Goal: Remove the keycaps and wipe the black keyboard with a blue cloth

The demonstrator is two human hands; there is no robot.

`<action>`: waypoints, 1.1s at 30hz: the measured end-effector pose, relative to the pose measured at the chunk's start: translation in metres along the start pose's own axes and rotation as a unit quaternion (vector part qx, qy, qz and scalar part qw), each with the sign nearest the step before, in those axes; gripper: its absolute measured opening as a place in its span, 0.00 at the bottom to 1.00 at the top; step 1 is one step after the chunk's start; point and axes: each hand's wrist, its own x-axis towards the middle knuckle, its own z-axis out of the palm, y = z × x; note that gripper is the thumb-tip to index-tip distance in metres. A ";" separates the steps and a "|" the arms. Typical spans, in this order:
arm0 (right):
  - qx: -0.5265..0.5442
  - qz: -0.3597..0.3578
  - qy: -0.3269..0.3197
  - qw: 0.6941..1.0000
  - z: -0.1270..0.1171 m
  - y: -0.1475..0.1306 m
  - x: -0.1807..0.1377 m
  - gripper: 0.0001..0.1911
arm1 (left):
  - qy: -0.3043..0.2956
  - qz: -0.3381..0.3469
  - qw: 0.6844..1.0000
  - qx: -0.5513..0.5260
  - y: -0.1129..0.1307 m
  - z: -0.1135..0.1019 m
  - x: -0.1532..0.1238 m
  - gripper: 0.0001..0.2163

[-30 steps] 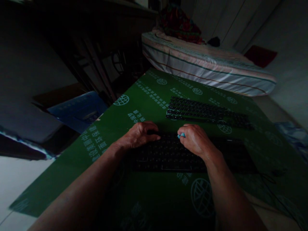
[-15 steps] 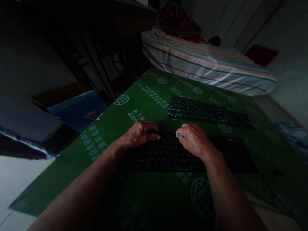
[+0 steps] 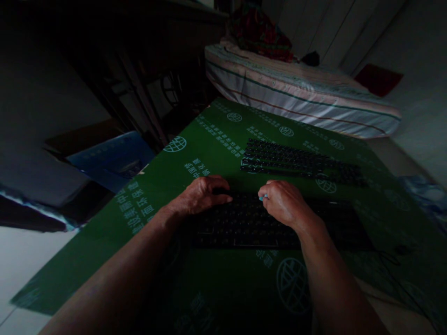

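Observation:
A black keyboard (image 3: 244, 225), its keycaps apparently off, lies on the green board in front of me. At its back left corner my left hand (image 3: 206, 195) is closed on the edge, with the thumb over the top and the fingers curled behind. My right hand (image 3: 284, 202) is closed in a pinch above the back row, around a small light-blue object (image 3: 263, 197). Most of that object is hidden in the fist, so its kind does not show. Behind the keyboard, loose black keycaps (image 3: 296, 158) lie in rows.
The green board (image 3: 216, 139) carries printed globes and writing. A cable (image 3: 391, 274) trails off to the right of the keyboard. A bed with a striped sheet (image 3: 300, 97) stands beyond the board. At the left is a blue box-like thing (image 3: 108, 158). The room is dim.
My right hand has shifted slightly to the right with the light-blue object. My left hand stays in place on the keyboard.

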 end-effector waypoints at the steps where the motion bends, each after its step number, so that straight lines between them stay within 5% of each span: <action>1: -0.004 0.005 -0.002 1.000 0.000 0.002 0.000 0.11 | 0.000 -0.002 1.000 0.001 0.000 0.000 0.000 0.11; 8: 0.028 0.048 0.043 0.998 -0.002 0.022 -0.003 0.12 | -0.002 0.002 1.000 0.009 -0.002 0.000 0.000 0.12; 33: 0.001 0.034 -0.008 0.999 -0.001 0.008 0.000 0.12 | 0.005 0.001 1.000 0.003 -0.001 0.001 0.001 0.11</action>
